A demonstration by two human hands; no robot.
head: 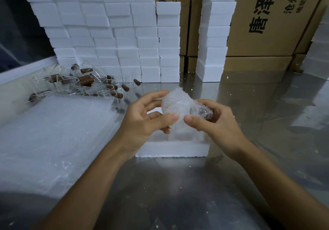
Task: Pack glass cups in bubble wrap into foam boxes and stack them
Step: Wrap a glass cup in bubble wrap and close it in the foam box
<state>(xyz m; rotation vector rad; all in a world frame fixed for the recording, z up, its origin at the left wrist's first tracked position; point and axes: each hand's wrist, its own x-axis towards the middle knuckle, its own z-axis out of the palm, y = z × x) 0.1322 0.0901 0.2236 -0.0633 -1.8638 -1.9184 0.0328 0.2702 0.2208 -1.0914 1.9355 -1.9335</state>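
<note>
both forearms reach in from the bottom edge; at frame centre the left hand (142,116) and right hand (213,123) pinch a bubble-wrapped cup (178,105) between curled fingers, above an open foam box (170,150) on the bench (160,185).

Held between left hand (142,116) and right hand (211,123), a bubble-wrapped bundle (178,108), up over an open foam box (170,149) lying on the table (178,185). To the left of that box, a stack of bubble wrap sheets (53,137) flat on the table, and behind the sheets a heap of glass cups (80,83). Farther back, stacked foam boxes (110,34) right behind the cups, a separate foam stack (215,39) to the right, and cardboard cartons (267,25) behind both.
</note>
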